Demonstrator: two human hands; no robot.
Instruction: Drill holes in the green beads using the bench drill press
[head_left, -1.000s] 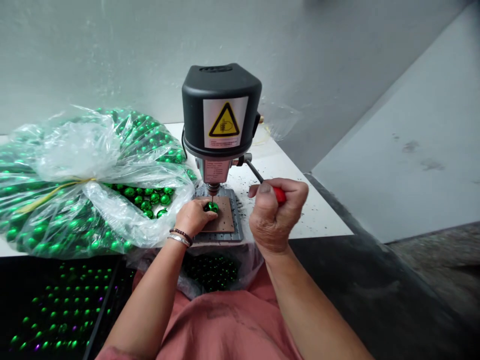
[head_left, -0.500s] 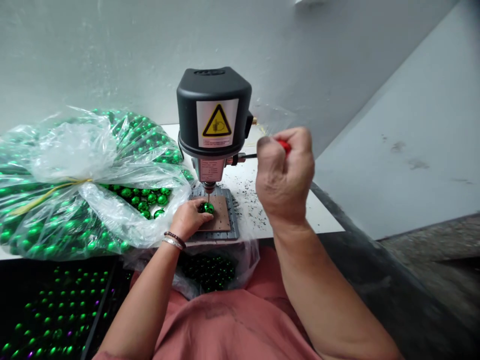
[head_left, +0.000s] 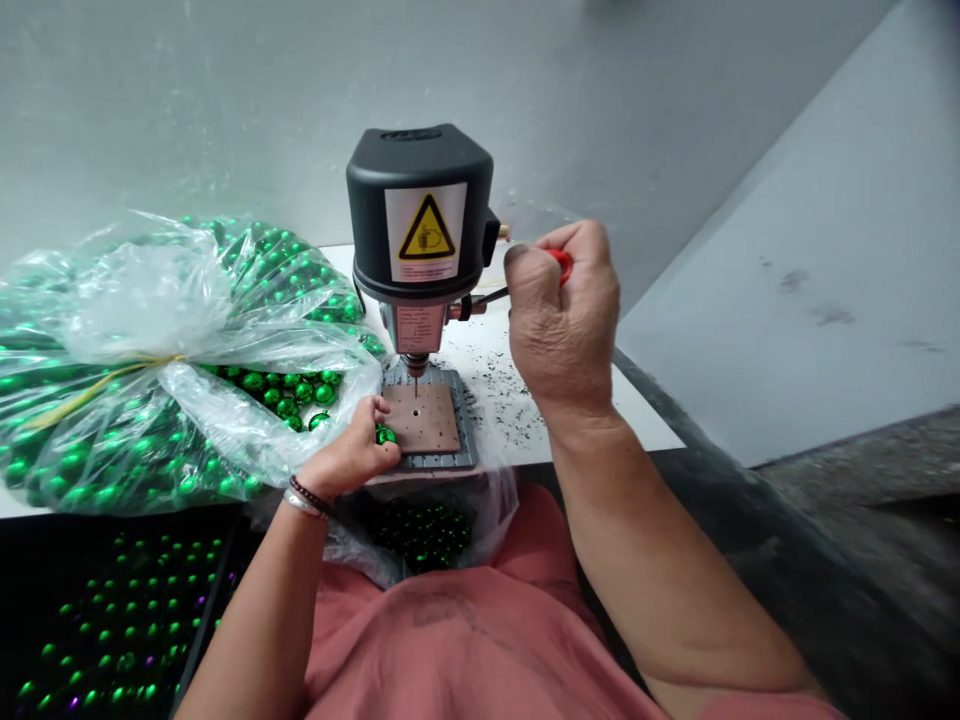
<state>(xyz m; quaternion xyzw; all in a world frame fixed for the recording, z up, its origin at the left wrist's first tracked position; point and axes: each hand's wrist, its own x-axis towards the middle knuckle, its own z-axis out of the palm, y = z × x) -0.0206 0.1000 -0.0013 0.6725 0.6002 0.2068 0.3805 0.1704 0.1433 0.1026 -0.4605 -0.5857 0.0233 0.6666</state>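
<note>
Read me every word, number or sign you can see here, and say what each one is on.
Yellow triangle warning sign with a black symbol, no words: on the white label on the black drill housing.
Small print below it: too small to read.
Pale metal plate under the housing: print too blurred to read.

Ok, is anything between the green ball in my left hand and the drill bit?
Nothing visible stands in the way: between the green ball in the left hand and the drill bit there is only air above the brown pad.
</note>
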